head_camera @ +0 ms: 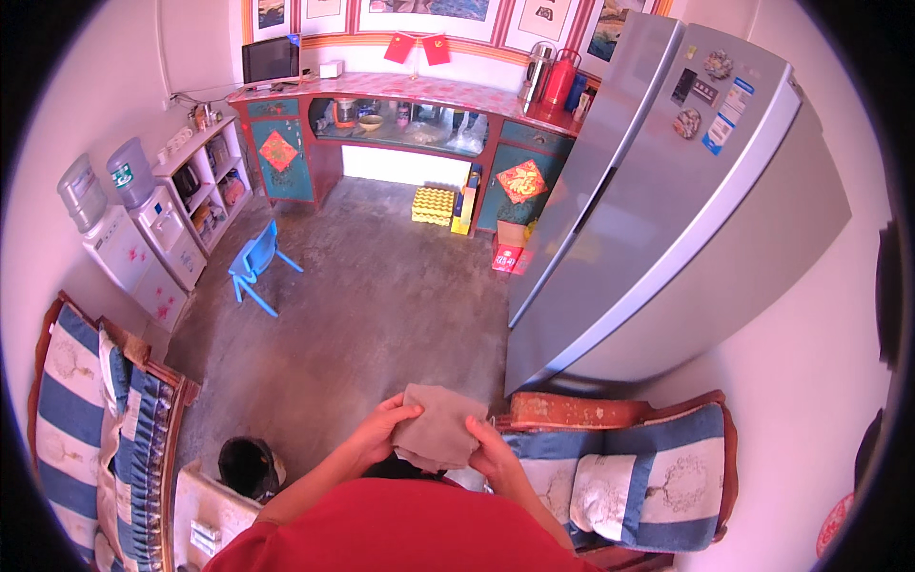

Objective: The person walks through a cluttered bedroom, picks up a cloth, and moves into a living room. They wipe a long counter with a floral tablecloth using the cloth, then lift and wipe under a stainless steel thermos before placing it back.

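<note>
A folded grey-brown cloth (437, 427) is held up in front of my red shirt, between both hands. My left hand (492, 449) grips its right edge, with the thumb lying on top. On the opposite edge, my right hand's place is mirrored at the cloth's left side by the other hand (382, 431), thumb also on top. The fingers beneath the cloth are mostly hidden. Several layers show along its lower edge.
A silver refrigerator (607, 214) stands at right, beside a cushioned wooden armchair (679, 472). A small blue chair (256, 257) is on the concrete floor (357, 286). At left are two water dispensers (132, 261) and a sofa (68, 415). A dark bin (246, 465) sits near a low table (207, 504).
</note>
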Available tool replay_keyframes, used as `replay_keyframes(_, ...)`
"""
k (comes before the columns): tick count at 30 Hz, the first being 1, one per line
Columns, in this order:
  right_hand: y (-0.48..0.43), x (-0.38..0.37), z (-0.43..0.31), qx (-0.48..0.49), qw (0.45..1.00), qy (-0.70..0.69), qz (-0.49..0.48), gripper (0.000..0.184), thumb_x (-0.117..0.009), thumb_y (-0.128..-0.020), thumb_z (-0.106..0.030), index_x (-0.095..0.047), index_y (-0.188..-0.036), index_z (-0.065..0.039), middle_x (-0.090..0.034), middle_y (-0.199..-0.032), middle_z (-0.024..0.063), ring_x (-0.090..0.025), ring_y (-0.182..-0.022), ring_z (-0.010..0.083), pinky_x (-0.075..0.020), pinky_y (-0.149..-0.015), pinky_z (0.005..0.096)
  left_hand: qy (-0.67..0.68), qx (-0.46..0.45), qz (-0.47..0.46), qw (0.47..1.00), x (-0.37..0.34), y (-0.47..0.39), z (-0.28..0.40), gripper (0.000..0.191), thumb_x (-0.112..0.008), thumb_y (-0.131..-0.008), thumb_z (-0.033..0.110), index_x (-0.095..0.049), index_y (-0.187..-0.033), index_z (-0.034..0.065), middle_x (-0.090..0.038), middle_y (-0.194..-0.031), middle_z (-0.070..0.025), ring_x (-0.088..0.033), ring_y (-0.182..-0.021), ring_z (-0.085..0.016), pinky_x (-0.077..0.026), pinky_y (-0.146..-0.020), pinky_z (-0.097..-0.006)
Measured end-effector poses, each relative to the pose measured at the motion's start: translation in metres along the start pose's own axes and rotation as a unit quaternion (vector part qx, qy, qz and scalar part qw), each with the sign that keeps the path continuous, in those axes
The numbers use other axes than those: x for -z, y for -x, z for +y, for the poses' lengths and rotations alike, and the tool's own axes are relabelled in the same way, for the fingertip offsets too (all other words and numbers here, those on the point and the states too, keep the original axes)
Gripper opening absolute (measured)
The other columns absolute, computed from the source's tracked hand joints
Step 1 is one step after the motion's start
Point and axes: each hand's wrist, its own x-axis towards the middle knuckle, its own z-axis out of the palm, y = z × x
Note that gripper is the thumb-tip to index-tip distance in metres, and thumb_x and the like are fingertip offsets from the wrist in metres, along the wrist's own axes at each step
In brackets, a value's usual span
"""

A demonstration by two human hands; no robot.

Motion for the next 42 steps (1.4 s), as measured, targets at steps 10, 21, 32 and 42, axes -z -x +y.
replay_keyframes(10, -0.191, 0.012, -0.140, 0.045, 0.987, -0.034, 0.150, 0.050, -0.064, -0.099, -0.028, -0.050, -0.141, -0.004, -0.057, -0.139, 0.0122, -0.055, -0.128, 0.0260, -0.0450, -0.108, 0.0432, -0.080, 0.045, -0.062, 0.994, 0.010, -0.234, 0.155, 0.039, -0.071, -0.092, 0.016, -0.059, -0.127, 0.0040, -0.065, -0.122, -0.0068, -0.062, -0.113, -0.020, -0.050, -0.097, -0.0361)
replay_keyframes(21, -0.368, 0.051, -0.274, 0.083, 0.970, -0.140, 0.183, 0.049, -0.064, -0.098, -0.027, -0.051, -0.139, -0.004, -0.058, -0.137, 0.0144, -0.057, -0.126, 0.0308, -0.0456, -0.108, 0.0470, -0.093, 0.076, -0.085, 0.989, -0.013, -0.442, 0.277, 0.038, -0.068, -0.095, 0.020, -0.058, -0.128, 0.0037, -0.066, -0.120, -0.0061, -0.063, -0.110, -0.018, -0.050, -0.096, -0.0332)
replay_keyframes(32, -0.552, 0.112, -0.501, 0.090, 0.980, -0.078, 0.160, 0.044, -0.062, -0.099, -0.025, -0.054, -0.136, -0.002, -0.062, -0.131, 0.0141, -0.061, -0.120, 0.0288, -0.0504, -0.103, 0.0455, -0.086, 0.010, -0.055, 0.995, -0.069, -0.671, 0.396, 0.032, -0.066, -0.097, 0.022, -0.059, -0.124, 0.0046, -0.066, -0.116, -0.0047, -0.063, -0.107, -0.017, -0.051, -0.092, -0.0336)
replay_keyframes(42, -0.663, 0.133, -0.657, 0.116, 0.968, -0.107, 0.195, 0.048, -0.059, -0.101, -0.028, -0.048, -0.141, -0.004, -0.057, -0.139, 0.0142, -0.056, -0.128, 0.0310, -0.0451, -0.108, 0.0495, -0.079, 0.013, 0.014, 0.997, -0.092, -0.832, 0.461, 0.024, -0.067, -0.096, 0.027, -0.059, -0.115, 0.0140, -0.063, -0.101, 0.0037, -0.059, -0.091, -0.010, -0.047, -0.080, -0.0300)
